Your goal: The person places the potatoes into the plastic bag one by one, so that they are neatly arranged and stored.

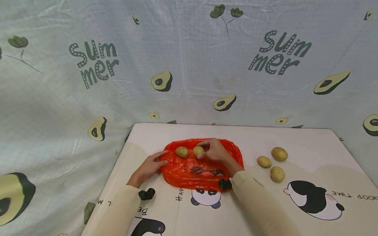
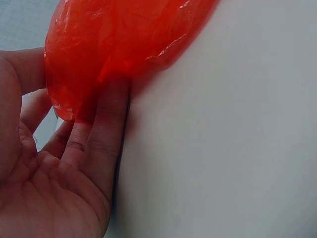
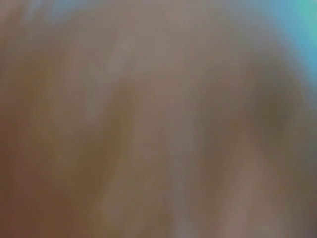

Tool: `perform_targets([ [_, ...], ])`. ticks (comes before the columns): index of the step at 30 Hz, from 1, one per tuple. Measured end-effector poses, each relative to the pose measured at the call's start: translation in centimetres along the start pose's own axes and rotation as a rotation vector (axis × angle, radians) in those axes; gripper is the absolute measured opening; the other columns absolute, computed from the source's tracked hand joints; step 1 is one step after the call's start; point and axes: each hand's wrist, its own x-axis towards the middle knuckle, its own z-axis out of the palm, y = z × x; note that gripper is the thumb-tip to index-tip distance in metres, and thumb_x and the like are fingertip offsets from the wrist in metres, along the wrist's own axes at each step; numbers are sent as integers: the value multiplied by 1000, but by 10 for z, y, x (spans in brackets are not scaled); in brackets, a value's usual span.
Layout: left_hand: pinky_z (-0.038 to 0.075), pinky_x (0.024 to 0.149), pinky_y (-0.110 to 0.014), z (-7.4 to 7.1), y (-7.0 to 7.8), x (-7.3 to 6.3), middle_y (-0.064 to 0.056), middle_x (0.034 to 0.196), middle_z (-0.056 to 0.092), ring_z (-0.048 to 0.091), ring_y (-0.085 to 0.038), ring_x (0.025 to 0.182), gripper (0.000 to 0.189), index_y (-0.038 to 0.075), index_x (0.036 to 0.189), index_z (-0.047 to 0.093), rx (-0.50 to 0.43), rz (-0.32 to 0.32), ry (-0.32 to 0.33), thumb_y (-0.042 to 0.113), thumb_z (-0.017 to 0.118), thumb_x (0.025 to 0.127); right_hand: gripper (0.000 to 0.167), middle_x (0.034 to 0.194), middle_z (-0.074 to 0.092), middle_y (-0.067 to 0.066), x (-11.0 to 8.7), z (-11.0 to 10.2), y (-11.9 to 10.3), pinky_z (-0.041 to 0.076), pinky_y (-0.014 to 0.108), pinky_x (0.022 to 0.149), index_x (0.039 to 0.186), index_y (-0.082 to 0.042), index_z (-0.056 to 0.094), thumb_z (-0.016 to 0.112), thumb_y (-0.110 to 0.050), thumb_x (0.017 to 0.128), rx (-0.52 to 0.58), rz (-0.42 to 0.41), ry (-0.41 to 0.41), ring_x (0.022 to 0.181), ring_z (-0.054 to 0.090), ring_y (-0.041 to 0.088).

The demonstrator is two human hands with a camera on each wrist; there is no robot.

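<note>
Left of the frame's centre, my left hand [image 1: 149, 166] lies at the edge of the red bag [image 1: 177, 176], its fingers fairly straight; the film hides the tips, so I can't tell whether they pinch. A light, steady hand there should stop the thin plastic dragging or folding inward. The bag spreads across the middle of the frame, with the left potato [image 1: 182, 152] in its upper-left part. Just beside that, my right hand [image 1: 215, 150] grips the held potato [image 1: 198, 151] between thumb and fingers. I judge a firm pinch round its sides best, with no film caught under the fingertips and room beside its neighbour. Right of centre, the small potato [image 1: 264, 161], lower potato [image 1: 277, 174] and upper potato [image 1: 279, 154] sit near one another on the table [image 1: 310, 147], well apart from the bag.
</note>
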Motion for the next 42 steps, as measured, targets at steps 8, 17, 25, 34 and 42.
perform_targets([
  [8, 49, 74, -28, -2, 0, 0, -18, 148, 54, 58, -21, 98, 54, 16, 157, 47, -2, -8, 3, 19, 60, 105, 43, 126, 74, 7, 2, 2, 4, 54, 48, 105, 125, -11, 76, 86, -8, 83, -5, -21, -3, 112, 62, 27],
  [17, 52, 77, -27, -2, -1, 1, -19, 153, 52, 59, -23, 104, 54, 15, 157, 48, -5, -1, 1, 17, 60, 105, 42, 123, 74, 8, 1, 3, 4, 56, 47, 102, 125, -10, 76, 85, -7, 84, 1, -49, -16, 106, 64, 26],
  [25, 52, 77, -27, -3, -1, 2, -20, 151, 53, 60, -22, 101, 54, 16, 157, 48, -5, 0, -3, 17, 60, 105, 43, 124, 74, 8, 2, 3, 4, 57, 46, 101, 126, -10, 76, 84, -7, 84, -5, -35, -10, 105, 64, 25],
  [34, 50, 74, -27, -2, 0, 1, -18, 146, 56, 59, -21, 96, 53, 15, 156, 49, -9, -1, 3, 16, 60, 105, 45, 125, 74, 9, 1, 4, 4, 58, 46, 100, 129, -9, 75, 84, -6, 84, -8, -33, -2, 108, 64, 26],
  [42, 49, 73, -27, -1, 0, 2, -19, 148, 55, 59, -21, 98, 52, 15, 156, 49, -12, -7, 8, 15, 59, 104, 45, 124, 74, 9, 0, 3, 3, 58, 45, 99, 127, -8, 75, 85, -5, 84, -5, -46, -4, 107, 64, 26],
])
